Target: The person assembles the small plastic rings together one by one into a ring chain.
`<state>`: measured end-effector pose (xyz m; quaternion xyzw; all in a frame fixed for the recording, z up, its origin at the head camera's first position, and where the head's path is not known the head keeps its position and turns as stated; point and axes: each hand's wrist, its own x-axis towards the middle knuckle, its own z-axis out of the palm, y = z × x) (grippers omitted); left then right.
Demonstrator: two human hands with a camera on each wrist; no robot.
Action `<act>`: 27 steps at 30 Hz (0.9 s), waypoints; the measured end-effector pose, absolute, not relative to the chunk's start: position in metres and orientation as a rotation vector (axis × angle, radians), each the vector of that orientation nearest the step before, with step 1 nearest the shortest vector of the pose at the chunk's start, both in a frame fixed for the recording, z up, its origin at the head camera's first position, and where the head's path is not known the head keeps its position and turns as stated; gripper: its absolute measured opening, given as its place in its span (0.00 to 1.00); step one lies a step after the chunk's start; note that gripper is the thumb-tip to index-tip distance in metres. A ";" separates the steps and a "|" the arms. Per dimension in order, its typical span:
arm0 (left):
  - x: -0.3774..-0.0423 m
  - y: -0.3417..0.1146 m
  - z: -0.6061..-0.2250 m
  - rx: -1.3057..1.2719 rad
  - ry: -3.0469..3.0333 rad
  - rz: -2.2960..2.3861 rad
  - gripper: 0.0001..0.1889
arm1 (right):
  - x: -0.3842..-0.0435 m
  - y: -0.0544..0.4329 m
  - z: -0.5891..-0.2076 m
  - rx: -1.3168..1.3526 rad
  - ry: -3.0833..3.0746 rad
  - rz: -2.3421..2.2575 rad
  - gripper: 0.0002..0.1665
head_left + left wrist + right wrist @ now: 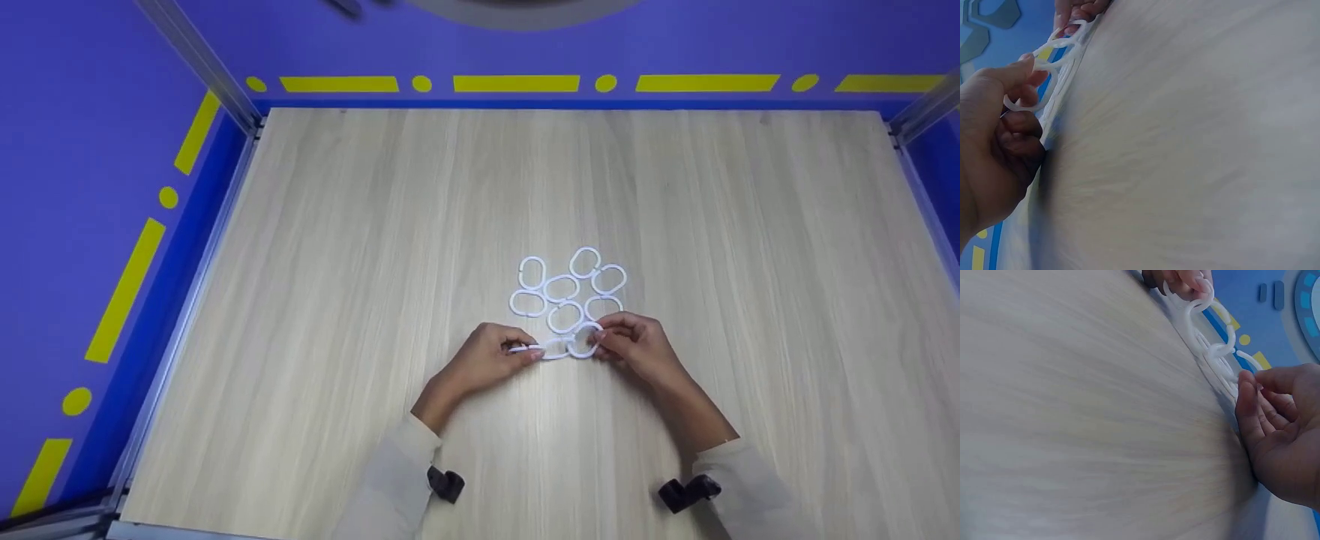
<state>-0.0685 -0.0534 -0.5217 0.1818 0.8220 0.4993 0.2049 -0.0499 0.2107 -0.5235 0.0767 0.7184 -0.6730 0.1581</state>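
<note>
My left hand point(487, 358) pinches a white oval plastic curtain ring point(1054, 90) between thumb and fingers. Linked to it is a middle curtain ring point(556, 358), which hangs between the two hands. My right hand point(643, 351) pinches a further curtain ring point(588, 355) at its right side, and this one joins the middle ring, so a short chain spans the hands. In the right wrist view, the right thumb and fingertips point(1247, 385) cover part of their ring. Both hands are low over the table, just in front of the other rings.
Several loose white curtain rings point(562, 277) lie flat and close together on the wood-grain table point(360, 247), just beyond the hands. Blue panels point(510, 56) with yellow marks stand along the back and sides. Metal frame posts point(202, 60) rise at the corners.
</note>
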 end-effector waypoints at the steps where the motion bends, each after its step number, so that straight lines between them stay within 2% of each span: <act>1: -0.069 -0.055 -0.521 0.502 2.286 1.391 0.08 | -0.049 0.212 -0.523 0.227 2.049 -1.917 0.13; 8: -0.069 -0.064 -0.519 0.598 2.340 1.381 0.10 | -0.048 0.218 -0.522 0.140 2.000 -1.919 0.19; 15: -0.065 -0.058 -0.518 0.617 2.613 1.370 0.12 | -0.047 0.216 -0.520 0.230 2.039 -1.886 0.11; 20: -0.061 -0.040 -0.514 0.648 2.714 1.460 0.09 | -0.047 0.216 -0.521 0.231 2.051 -1.873 0.11; 27: -0.047 -0.004 -0.517 0.785 2.890 1.146 0.31 | -0.048 0.216 -0.523 0.202 2.021 -1.884 0.12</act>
